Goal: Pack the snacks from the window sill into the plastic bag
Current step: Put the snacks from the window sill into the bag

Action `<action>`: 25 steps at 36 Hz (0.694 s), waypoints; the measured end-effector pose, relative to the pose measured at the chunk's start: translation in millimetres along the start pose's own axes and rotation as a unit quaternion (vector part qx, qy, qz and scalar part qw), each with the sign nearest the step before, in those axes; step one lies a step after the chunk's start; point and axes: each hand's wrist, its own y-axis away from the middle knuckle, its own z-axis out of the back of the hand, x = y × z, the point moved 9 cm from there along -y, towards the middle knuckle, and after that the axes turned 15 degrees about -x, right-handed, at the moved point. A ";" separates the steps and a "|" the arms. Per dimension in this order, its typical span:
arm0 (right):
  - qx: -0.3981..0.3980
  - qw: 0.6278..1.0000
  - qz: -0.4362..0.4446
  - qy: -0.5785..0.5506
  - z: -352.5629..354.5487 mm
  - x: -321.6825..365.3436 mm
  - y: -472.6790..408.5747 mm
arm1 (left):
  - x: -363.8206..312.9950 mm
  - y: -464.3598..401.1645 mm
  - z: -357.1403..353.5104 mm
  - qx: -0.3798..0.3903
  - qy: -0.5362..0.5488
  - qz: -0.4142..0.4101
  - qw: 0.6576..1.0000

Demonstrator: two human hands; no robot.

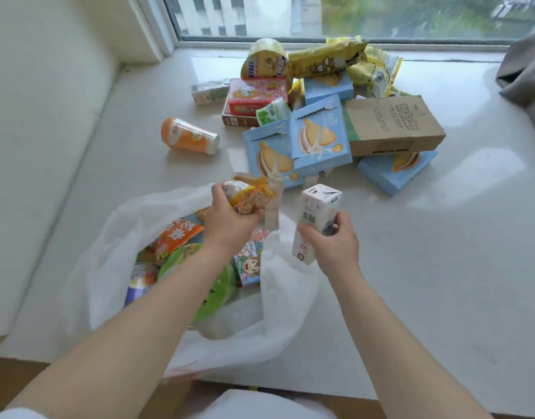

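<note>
1. Now your left hand (pixel 230 219) has its fingers closed around a crinkly orange snack packet (pixel 251 196) above the thin, translucent plastic bag (pixel 278 300), lower centre.
2. Your right hand (pixel 335 240) grips a rectangular white carton (pixel 316 219).
3. Four glossy blue boxes (pixel 319 137) lie on the smooth window sill (pixel 456 252), frame centre.

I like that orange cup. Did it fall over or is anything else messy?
Yes, the orange cup lies tipped on its side on the sill, apart from the pile. The blue biscuit boxes are jumbled and leaning on each other.
</note>
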 end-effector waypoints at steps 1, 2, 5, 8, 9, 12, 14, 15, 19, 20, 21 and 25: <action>0.020 0.999 -0.016 -0.024 -14.8 3.4 7.5 | 9.6 -5.5 16.3 -0.016 -0.011 0.003 1.000; 0.040 0.998 -0.035 -0.046 -30.0 5.9 14.8 | 18.0 -10.5 31.4 -0.030 -0.022 0.006 0.999; 0.076 0.992 -0.077 -0.063 -70.8 3.0 32.0 | 46.1 -22.2 60.1 -0.047 -0.040 0.030 0.998; 0.096 0.992 -0.080 -0.005 -98.8 -9.2 49.0 | 72.1 -24.2 71.4 -0.036 -0.063 0.045 0.996; 0.099 0.992 -0.076 0.024 -103.6 -14.0 54.9 | 79.6 -23.1 73.9 -0.029 -0.073 0.042 0.996; 0.079 0.991 -0.083 0.075 -103.7 -27.6 63.6 | 100.7 -22.2 84.4 -0.018 -0.102 0.034 0.994; 0.060 0.990 -0.083 0.095 -99.0 -30.4 63.7 | 114.3 -24.9 94.4 -0.019 -0.118 0.038 0.992; 0.054 0.989 -0.074 0.112 -97.1 -30.0 63.0 | 119.8 -26.7 100.1 -0.022 -0.127 0.037 0.991; 0.055 0.979 -0.013 0.194 -96.4 -26.2 66.1 | 130.1 -34.3 125.4 -0.030 -0.202 -0.004 0.979; 0.059 0.976 -0.006 0.208 -97.4 -27.2 69.7 | 131.9 -35.5 131.7 -0.029 -0.230 -0.022 0.973; 0.063 0.972 0.001 0.225 -98.6 -29.3 73.6 | 134.4 -36.2 136.6 -0.024 -0.261 -0.041 0.964; 0.085 0.940 0.049 0.327 -103.8 -39.4 93.6 | 153.4 -36.2 150.0 0.028 -0.370 -0.092 0.924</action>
